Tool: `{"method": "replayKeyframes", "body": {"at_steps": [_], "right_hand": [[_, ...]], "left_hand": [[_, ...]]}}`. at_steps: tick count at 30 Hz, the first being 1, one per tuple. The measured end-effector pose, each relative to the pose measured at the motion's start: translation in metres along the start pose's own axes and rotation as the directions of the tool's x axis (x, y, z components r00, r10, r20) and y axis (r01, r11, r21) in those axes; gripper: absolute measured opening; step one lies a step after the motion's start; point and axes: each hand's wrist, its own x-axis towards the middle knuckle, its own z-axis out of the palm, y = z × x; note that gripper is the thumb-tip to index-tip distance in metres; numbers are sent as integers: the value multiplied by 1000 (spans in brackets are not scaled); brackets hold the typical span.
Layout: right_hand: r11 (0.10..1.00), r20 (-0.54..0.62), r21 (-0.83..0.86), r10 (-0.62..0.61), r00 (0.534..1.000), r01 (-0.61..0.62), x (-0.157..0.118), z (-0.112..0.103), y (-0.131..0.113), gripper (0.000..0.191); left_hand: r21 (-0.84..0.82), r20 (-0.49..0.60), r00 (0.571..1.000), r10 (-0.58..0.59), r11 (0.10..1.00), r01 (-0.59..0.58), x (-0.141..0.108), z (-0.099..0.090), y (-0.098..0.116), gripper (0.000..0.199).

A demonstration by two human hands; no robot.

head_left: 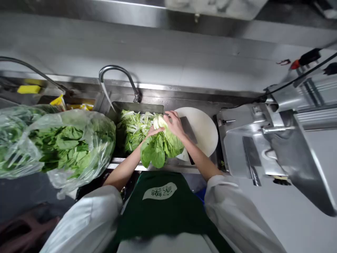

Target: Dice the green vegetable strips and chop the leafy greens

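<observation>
Both my hands are closed on a head of leafy greens [158, 149], with its pale stem end up and broad green leaves hanging towards me. My left hand [156, 131] grips it from the left, its fingers partly hidden by leaves. Over the stem end and right side curls my right hand [174, 123]. Just left of them, loose leaves with white stems [137, 128] fill a sink [150, 107]. To the right, a cleaver [189, 129] lies on a round white cutting board [206, 131], its dark handle pointing towards me.
A tap [116, 67] runs water into the sink. Large clear plastic bags of greens [70, 140] stand at the left, near a yellow sponge [28, 89]. A metal slicer [284, 140] with another cleaver [251, 154] on it occupies the right side.
</observation>
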Motion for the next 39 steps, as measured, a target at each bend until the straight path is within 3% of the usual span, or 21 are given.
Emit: {"method": "replayKeyframes", "body": {"at_steps": [2,4,5,7,10,12,14,17,19,21,25,28,31,35,39], "right_hand": [[995,-64,75,66,996,-62,-17,-26,35,53],[987,-117,80,151,982,-142,-50,-48,64,51],[981,-124,45,195,973,-190,-73,-56,76,48],[949,-32,-141,281,959,-283,-125,-63,94,44],[827,154,-422,469,870,-371,-189,-54,104,55],[779,198,-500,529,825,-379,-207,-47,105,61],[770,198,-488,557,807,-412,-206,-47,109,67],[809,154,-312,561,813,-499,-193,-71,124,70],[844,118,-129,534,837,-520,-192,-95,137,68],[846,73,0,532,843,-534,-199,-117,148,62],[773,-1,59,633,774,-631,-219,-139,160,54],[721,6,83,690,723,-688,-227,-135,157,53],[687,46,98,720,693,-720,-229,-121,143,49],[684,155,84,709,688,-725,-227,-110,126,45],[704,151,57,695,703,-708,-228,-117,129,44]], "left_hand": [[-153,-1,986,-167,974,165,-2,19,11,42],[-360,31,935,-354,869,341,-8,31,22,45],[-431,42,910,-413,814,390,-9,33,27,48],[-461,3,887,-462,787,411,-5,29,34,53],[-237,-140,895,-424,892,386,15,7,41,61],[29,-172,938,-302,950,311,31,-7,47,65],[321,-89,983,-162,929,182,44,-13,55,68],[662,112,992,-60,749,-29,55,4,62,73],[775,212,976,-46,616,-139,60,37,59,70],[849,251,967,-46,490,-197,63,83,51,60],[927,270,959,-82,290,-236,60,181,35,61],[932,323,931,-169,231,-281,50,218,33,82],[922,370,909,-192,194,-335,51,214,42,109],[906,423,868,-261,121,-405,80,189,47,131],[877,471,747,-469,157,-455,106,179,34,135]]}}
